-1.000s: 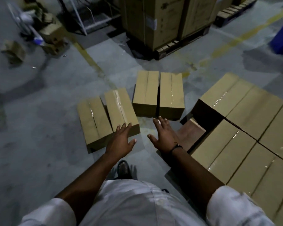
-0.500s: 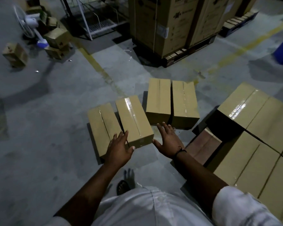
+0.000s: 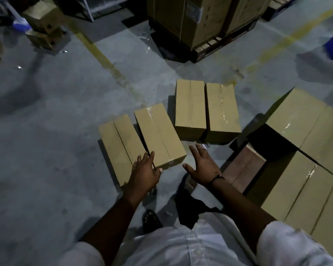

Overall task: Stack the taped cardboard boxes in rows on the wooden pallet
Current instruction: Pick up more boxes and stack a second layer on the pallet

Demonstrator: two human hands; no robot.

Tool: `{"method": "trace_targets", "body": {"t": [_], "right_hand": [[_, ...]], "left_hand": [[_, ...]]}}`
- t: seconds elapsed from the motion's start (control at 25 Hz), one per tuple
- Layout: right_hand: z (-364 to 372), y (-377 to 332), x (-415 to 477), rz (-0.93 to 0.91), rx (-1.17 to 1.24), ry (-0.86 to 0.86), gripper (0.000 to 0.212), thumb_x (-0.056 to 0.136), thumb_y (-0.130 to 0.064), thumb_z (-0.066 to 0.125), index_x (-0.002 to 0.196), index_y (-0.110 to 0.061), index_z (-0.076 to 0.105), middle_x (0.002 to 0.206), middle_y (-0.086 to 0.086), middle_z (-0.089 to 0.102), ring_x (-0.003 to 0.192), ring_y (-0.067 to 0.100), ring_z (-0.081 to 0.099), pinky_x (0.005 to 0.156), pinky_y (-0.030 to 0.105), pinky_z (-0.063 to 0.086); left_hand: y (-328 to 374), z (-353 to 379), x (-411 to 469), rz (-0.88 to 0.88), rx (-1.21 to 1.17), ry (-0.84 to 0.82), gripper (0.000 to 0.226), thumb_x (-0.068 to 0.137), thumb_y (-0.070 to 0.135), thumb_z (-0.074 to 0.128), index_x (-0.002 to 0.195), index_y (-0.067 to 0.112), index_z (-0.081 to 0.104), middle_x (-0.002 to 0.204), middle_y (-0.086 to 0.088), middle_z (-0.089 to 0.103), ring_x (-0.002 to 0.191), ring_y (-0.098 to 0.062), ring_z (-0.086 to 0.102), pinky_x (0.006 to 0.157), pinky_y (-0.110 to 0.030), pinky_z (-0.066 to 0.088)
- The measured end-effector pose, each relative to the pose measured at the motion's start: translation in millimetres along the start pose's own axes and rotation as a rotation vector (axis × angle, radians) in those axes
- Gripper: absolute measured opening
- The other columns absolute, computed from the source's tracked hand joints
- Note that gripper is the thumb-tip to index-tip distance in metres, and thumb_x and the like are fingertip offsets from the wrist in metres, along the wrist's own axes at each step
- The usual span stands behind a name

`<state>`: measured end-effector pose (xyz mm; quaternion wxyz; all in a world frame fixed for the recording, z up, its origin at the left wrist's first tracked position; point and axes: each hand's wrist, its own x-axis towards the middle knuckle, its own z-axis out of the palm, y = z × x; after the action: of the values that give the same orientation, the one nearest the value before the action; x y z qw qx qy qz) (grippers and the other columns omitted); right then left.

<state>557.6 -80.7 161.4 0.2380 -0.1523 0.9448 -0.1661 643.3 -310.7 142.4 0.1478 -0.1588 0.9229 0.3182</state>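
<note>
Left hand (image 3: 145, 169), right hand (image 3: 202, 166), both splayed

A dim grey concrete floor (image 3: 56, 150) is crossed by worn yellow lines (image 3: 102, 54); tall cartons (image 3: 200, 20) are stacked on a dark pallet (image 3: 211, 45) behind.

Grey concrete floor (image 3: 46, 150) (yellow line (image 3: 96, 48) painted across): four taped boxes (image 3: 160, 135) in two pairs, wooden pallet (image 3: 244, 167) at right.
</note>
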Motion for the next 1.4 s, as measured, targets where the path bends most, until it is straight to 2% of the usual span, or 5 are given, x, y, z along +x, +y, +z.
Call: {"method": "trace_targets", "body": {"t": [0.4, 0.64, 1.0, 1.24, 1.4], "right_hand": [[13, 39, 180, -0.006, 0.034, -0.249, 0.080, 0.099, -0.052, 0.055, 0.163, -0.024, 0.017, 0.169, 0.010, 0.016, 0.149, 0.034, 0.029, 0.119, 0.043, 0.034], [96, 83, 329, -0.039, -0.116, -0.256, 0.079, 0.098, -0.049, 0.055, 0.161, -0.020, 0.019, 0.163, 0.013, 0.027, 0.138, 0.038, 0.035, 0.110, 0.046, 0.040], [280, 131, 490, -0.113, -0.167, -0.195, 0.086, 0.094, -0.064, 0.054, 0.161, -0.029, 0.013, 0.171, 0.008, -0.003, 0.140, 0.045, 0.030, 0.107, 0.054, 0.042], [300, 133, 516, -0.007, -0.086, -0.139, 0.098, 0.086, -0.072, 0.059, 0.163, -0.037, 0.009, 0.169, -0.003, -0.022, 0.141, 0.048, 0.027, 0.109, 0.056, 0.043], [290, 129, 508, -0.011, -0.104, -0.153, 0.105, 0.082, -0.077, 0.060, 0.162, -0.040, 0.003, 0.168, 0.000, -0.025, 0.140, 0.047, 0.029, 0.112, 0.056, 0.039]], "left_hand": [[-8, 28, 152, -0.187, 0.057, -0.094, 0.073, 0.103, 0.040, 0.055, 0.164, 0.022, 0.019, 0.169, -0.007, 0.023, 0.157, -0.033, 0.013, 0.126, -0.050, 0.015], [-70, 113, 291, -0.291, 0.015, -0.071, 0.072, 0.100, 0.039, 0.061, 0.161, 0.020, 0.029, 0.167, -0.009, 0.028, 0.153, -0.036, 0.023, 0.123, -0.050, 0.025], [-216, 240, 436, -0.241, 0.069, -0.111, 0.077, 0.099, 0.046, 0.060, 0.163, 0.026, 0.022, 0.172, -0.004, 0.008, 0.154, -0.042, 0.016, 0.121, -0.054, 0.030], [-230, 256, 470, -0.153, 0.033, -0.013, 0.090, 0.094, 0.051, 0.067, 0.164, 0.036, 0.013, 0.168, 0.013, -0.025, 0.157, -0.033, 0.004, 0.121, -0.056, 0.031], [-215, 248, 465, -0.192, 0.027, -0.015, 0.091, 0.091, 0.053, 0.070, 0.163, 0.037, 0.015, 0.169, 0.010, -0.019, 0.157, -0.026, 0.005, 0.123, -0.059, 0.025]]}}
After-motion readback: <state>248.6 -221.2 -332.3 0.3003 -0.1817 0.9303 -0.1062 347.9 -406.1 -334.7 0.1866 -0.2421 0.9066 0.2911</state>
